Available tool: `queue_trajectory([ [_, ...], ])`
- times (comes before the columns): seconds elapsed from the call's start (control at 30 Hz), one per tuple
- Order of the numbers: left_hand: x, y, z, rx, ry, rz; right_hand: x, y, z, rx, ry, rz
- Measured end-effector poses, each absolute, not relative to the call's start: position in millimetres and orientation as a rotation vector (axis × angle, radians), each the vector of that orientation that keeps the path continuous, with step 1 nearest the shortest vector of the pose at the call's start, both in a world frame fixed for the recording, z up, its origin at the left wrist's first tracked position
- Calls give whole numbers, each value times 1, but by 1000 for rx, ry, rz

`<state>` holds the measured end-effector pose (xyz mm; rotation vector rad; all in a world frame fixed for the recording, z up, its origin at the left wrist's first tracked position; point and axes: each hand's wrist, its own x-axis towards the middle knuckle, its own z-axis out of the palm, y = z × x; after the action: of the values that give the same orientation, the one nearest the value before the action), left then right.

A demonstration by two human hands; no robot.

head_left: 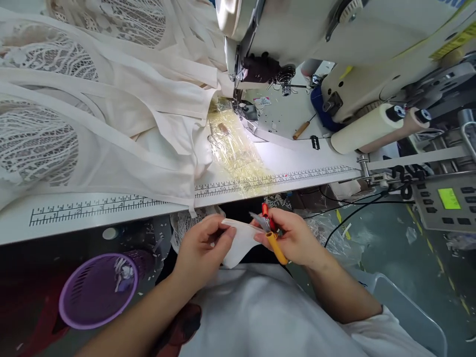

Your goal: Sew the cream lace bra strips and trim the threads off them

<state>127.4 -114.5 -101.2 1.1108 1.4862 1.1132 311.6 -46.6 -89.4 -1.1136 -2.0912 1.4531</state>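
My left hand (204, 248) pinches the edge of a white fabric piece (240, 243) between thumb and fingers, just in front of the table edge. In my right hand (292, 237) are small scissors (274, 238) with one red and one yellow handle. Their blades point left over the fabric's upper right edge, close to the right fingertips, which also touch the cloth. White lace garments (148, 109) lie across the table on the left, some of them running up to the sewing machine's needle area.
A sewing machine (316, 29) stands over the white table (305, 158). Thread cones (362, 131), a wooden-handled awl (301, 130) and a control panel (448, 198) are on the right. A purple basket (98, 292) stands at lower left, a clear bin (409, 307) at lower right.
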Motion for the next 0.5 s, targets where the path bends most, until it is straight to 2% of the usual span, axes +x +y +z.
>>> queue_trajectory([
  [0.23, 122, -143, -113, 870, 1605, 1195, 317, -63, -110, -1160, -1866, 1553],
  [0.5, 115, -169, -133, 830, 1418, 1321, 313, -84, -136, -997, -1547, 1646],
])
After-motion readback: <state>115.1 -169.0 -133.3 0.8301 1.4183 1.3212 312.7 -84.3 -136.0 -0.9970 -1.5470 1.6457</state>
